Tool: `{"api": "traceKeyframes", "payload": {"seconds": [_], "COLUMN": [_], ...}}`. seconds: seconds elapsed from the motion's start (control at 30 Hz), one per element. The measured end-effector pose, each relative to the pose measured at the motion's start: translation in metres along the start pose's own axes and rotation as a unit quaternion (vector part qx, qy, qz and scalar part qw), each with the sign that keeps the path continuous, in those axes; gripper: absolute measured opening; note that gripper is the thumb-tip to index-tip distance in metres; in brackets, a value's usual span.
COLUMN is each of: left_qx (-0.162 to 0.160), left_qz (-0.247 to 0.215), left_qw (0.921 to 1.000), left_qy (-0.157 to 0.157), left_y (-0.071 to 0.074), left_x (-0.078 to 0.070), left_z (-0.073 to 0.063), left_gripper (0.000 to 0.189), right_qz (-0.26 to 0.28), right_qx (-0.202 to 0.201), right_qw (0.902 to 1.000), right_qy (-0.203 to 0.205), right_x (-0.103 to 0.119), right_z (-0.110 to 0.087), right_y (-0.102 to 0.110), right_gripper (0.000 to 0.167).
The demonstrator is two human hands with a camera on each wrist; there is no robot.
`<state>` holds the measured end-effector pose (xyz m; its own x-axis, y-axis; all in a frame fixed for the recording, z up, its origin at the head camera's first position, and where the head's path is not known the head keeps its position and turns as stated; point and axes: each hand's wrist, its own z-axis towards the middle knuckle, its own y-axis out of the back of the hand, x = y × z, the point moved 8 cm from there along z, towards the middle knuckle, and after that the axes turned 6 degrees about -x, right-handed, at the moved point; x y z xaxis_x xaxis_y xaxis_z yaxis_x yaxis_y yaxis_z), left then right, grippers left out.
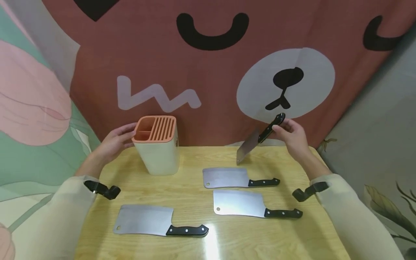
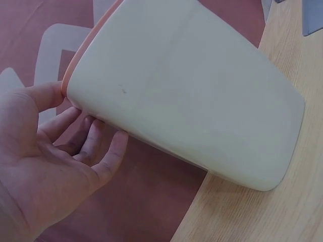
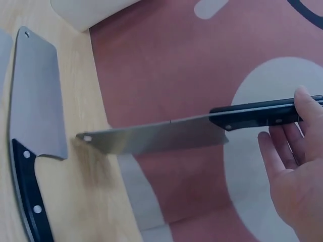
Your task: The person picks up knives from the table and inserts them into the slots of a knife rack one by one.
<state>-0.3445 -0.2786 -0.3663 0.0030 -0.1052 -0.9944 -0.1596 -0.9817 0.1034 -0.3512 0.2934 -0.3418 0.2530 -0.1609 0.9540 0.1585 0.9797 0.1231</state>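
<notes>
My right hand (image 1: 294, 139) pinches the black handle of a cleaver (image 1: 249, 145) near its end, between thumb and fingers. Its blade slants down to the left, the tip close over the table's back edge. In the right wrist view the same cleaver (image 3: 156, 136) shows nearly edge-on. My left hand (image 1: 117, 141) is at the left side of a cream knife holder (image 1: 162, 159) with an orange slotted top. In the left wrist view, the thumb lies at the holder's orange rim (image 2: 75, 65) and the loosely bent fingertips touch its side. The holder stands upright on the table.
Two cleavers lie flat on the right half of the wooden table (image 1: 182, 191): an upper one (image 1: 225, 177) and a lower one (image 1: 238, 203). Another cleaver (image 1: 144, 219) lies at the front left. A reddish-brown patterned cloth (image 1: 217, 86) hangs right behind the table.
</notes>
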Motion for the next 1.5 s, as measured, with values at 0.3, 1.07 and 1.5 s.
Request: {"api": "traceKeyframes", "payload": {"seconds": [0.3,1.07,1.5], "left_qx": [-0.011,-0.093,-0.025], "left_qz": [0.026,0.061,0.035], "left_qw": [0.9996,0.9861,0.9725], "left_qy": [0.004,-0.123,-0.229], "left_y": [0.0,-0.045,-0.134], "left_x": [-0.001,-0.094,-0.122], "left_z": [0.0,-0.005,-0.006], "left_gripper": [0.066,0.054,0.047], "right_qz": [-0.042,0.064,0.076], "right_qx": [0.0,0.033,0.044], "right_qw": [0.9988,0.9959,0.9936], "right_qy": [0.027,0.055,0.071], "right_x": [0.037,0.076,0.082], "right_z": [0.009,-0.003,-0.013], "right_y": [-0.011,-0.041,-0.07], "right_gripper": [0.03,0.01,0.005]}}
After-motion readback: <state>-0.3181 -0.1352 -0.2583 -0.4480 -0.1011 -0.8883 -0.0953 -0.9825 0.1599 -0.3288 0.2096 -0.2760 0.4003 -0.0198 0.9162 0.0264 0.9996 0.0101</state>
